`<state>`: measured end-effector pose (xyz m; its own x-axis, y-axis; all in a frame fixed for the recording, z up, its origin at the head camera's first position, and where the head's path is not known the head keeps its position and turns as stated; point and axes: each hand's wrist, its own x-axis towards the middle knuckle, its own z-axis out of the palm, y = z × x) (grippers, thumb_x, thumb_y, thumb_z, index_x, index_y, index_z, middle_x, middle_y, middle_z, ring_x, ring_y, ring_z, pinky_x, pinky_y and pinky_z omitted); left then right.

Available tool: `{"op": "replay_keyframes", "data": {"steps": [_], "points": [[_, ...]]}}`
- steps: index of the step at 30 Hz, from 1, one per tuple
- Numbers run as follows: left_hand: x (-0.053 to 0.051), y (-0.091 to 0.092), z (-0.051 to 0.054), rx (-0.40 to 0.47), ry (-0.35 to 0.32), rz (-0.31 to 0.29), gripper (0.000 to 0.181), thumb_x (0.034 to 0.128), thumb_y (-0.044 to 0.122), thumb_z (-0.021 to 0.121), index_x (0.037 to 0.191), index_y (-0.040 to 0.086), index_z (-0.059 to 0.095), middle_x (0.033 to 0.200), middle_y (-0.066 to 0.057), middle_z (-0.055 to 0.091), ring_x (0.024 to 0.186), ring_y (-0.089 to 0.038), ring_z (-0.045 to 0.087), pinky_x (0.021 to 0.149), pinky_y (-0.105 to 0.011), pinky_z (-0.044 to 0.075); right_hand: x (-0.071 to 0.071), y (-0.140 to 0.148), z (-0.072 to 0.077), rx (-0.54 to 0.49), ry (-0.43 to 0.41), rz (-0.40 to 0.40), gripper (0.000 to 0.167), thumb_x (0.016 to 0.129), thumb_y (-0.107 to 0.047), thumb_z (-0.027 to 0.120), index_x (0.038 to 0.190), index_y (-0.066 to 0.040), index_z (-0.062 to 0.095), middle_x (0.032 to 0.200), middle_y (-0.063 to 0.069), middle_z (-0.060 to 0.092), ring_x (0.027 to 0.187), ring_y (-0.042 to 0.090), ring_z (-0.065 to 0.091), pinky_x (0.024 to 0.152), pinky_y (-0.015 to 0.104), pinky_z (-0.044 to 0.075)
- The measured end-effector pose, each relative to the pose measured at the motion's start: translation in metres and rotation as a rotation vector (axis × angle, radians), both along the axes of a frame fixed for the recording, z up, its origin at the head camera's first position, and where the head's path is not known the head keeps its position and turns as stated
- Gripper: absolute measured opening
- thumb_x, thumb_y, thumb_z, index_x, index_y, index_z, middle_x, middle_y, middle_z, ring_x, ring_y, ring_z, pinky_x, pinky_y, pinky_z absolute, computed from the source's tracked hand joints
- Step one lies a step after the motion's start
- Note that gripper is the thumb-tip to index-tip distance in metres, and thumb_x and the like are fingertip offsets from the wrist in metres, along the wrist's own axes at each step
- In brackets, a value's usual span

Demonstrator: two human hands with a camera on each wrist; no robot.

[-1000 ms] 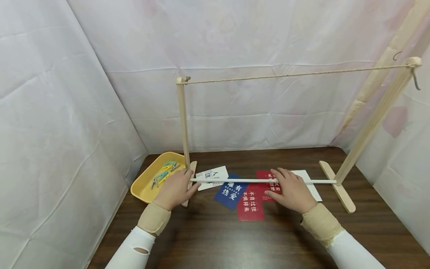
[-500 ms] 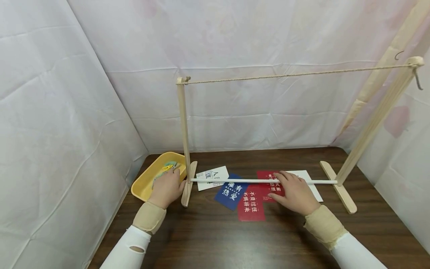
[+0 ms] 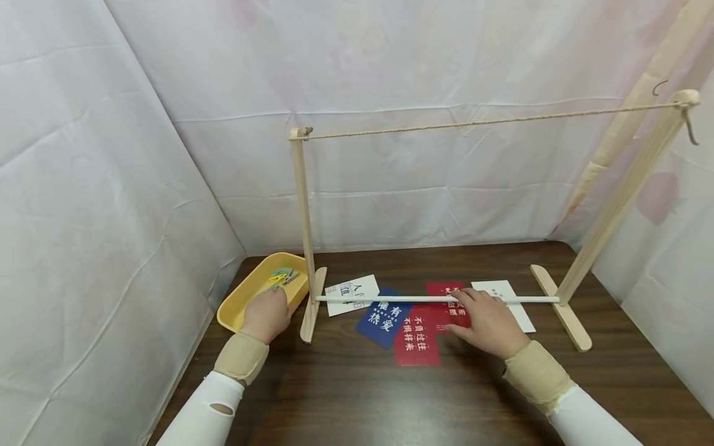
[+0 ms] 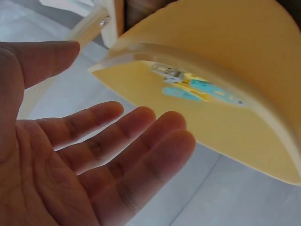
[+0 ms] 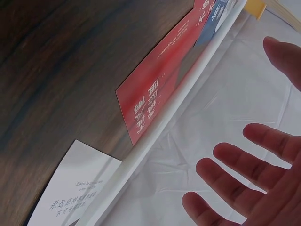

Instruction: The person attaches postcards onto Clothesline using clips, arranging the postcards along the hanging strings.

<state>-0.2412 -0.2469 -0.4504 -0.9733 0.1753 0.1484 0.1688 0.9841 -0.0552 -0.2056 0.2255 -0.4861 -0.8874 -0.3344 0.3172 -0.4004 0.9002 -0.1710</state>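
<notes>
Dark brown is the table [image 3: 346, 396], and over it are a person's two hands. One second ago the left hand [image 3: 265, 314] was at the end of the white rod [image 3: 390, 299]; now it is over the near side of the yellow tray [image 3: 243, 297], so the work seems turned to the clips [image 4: 182, 94], which lie inside. Its fingers are half spread and slightly bent, with the thumb well apart; they hold nothing that I can see, and a gap divides them from the clips. The right hand [image 3: 489, 321] stays near the rod, its fingers loose, holding nothing. From above it hides part of the rod and of a red card [image 3: 444, 311]; the left hand covers part of the tray, and the clips are too blurred to count. Several cards [image 3: 382, 325] lie beneath and beside the rod, their small print not readable. Farther, a rope [image 3: 474, 124] joins two wooden posts [image 3: 303, 198] before a pale cloth [image 3: 390, 62].
</notes>
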Motion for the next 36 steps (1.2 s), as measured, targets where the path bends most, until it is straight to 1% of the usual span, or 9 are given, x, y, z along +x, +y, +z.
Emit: {"op": "replay_keyframes", "data": {"steps": [3,6,8,14,21,23,28,31,36], "points": [[0.000,-0.005,-0.002,-0.008,-0.028,0.007,0.025,0.0936,0.018,0.078,0.093,-0.005,0.068,0.077,-0.016,0.069,0.074,-0.035,0.073,0.064,-0.052,0.062,0.000,-0.001,-0.002,-0.004,0.004,0.003,0.075,0.080,-0.044,0.095,0.137,-0.002,0.070,0.125,0.025,0.073,0.108,0.046,0.073,0.091,0.066,0.061],[-0.002,-0.008,-0.004,-0.010,-0.073,0.022,0.024,0.0953,0.020,0.077,0.091,-0.003,0.070,0.078,-0.016,0.070,0.075,-0.033,0.073,0.064,-0.053,0.062,0.000,-0.003,-0.004,-0.011,0.007,0.011,0.074,0.079,-0.044,0.096,0.134,-0.001,0.071,0.123,0.024,0.075,0.107,0.044,0.074,0.090,0.064,0.062],[-0.002,-0.010,-0.004,-0.012,-0.101,0.019,0.023,0.0969,0.020,0.075,0.088,-0.001,0.071,0.077,-0.015,0.071,0.073,-0.032,0.072,0.064,-0.053,0.062,0.000,-0.004,-0.006,-0.009,0.005,0.012,0.074,0.078,-0.044,0.097,0.133,-0.001,0.071,0.122,0.023,0.075,0.107,0.043,0.074,0.089,0.063,0.062],[-0.005,-0.015,-0.009,-0.012,-0.180,0.012,0.020,0.0981,0.012,0.068,0.082,0.001,0.071,0.077,-0.014,0.072,0.069,-0.028,0.069,0.063,-0.051,0.061,0.000,-0.007,-0.008,0.002,-0.015,0.019,0.076,0.078,-0.045,0.097,0.134,0.000,0.071,0.121,0.021,0.076,0.108,0.041,0.075,0.088,0.062,0.063],[-0.005,-0.017,-0.015,0.024,-0.203,-0.009,0.012,0.0952,0.003,0.071,0.084,0.000,0.071,0.079,-0.016,0.072,0.074,-0.030,0.072,0.068,-0.051,0.061,0.002,-0.012,-0.010,0.011,-0.017,0.024,0.074,0.079,-0.045,0.096,0.133,-0.002,0.071,0.120,0.020,0.075,0.108,0.040,0.074,0.087,0.061,0.063],[-0.006,-0.017,-0.016,0.028,-0.217,-0.012,0.010,0.0956,0.001,0.071,0.086,0.000,0.071,0.080,-0.015,0.072,0.075,-0.029,0.071,0.069,-0.050,0.062,0.002,-0.013,-0.011,0.005,-0.021,0.026,0.073,0.079,-0.045,0.096,0.133,-0.002,0.071,0.121,0.020,0.075,0.109,0.040,0.074,0.088,0.061,0.062],[-0.005,-0.016,-0.017,0.037,-0.234,-0.013,0.008,0.0958,-0.001,0.070,0.088,0.000,0.069,0.078,-0.012,0.069,0.071,-0.023,0.066,0.067,-0.046,0.060,0.001,-0.016,-0.014,0.004,-0.033,0.037,0.071,0.080,-0.044,0.096,0.133,-0.003,0.071,0.122,0.019,0.076,0.110,0.040,0.074,0.092,0.060,0.062],[-0.004,-0.014,-0.018,0.051,-0.236,-0.016,0.010,0.0949,-0.001,0.069,0.086,0.001,0.068,0.075,-0.009,0.066,0.068,-0.021,0.062,0.064,-0.045,0.058,0.001,-0.019,-0.014,0.005,-0.031,0.046,0.070,0.081,-0.043,0.095,0.133,-0.003,0.071,0.122,0.019,0.076,0.110,0.040,0.074,0.094,0.060,0.061],[-0.002,-0.008,-0.017,0.091,-0.225,-0.031,0.015,0.0880,-0.003,0.071,0.077,0.005,0.065,0.069,-0.006,0.063,0.063,-0.020,0.058,0.060,-0.043,0.055,0.002,-0.024,-0.014,0.010,-0.047,0.060,0.069,0.082,-0.043,0.094,0.133,-0.003,0.071,0.125,0.018,0.075,0.115,0.040,0.073,0.098,0.059,0.060]]}}
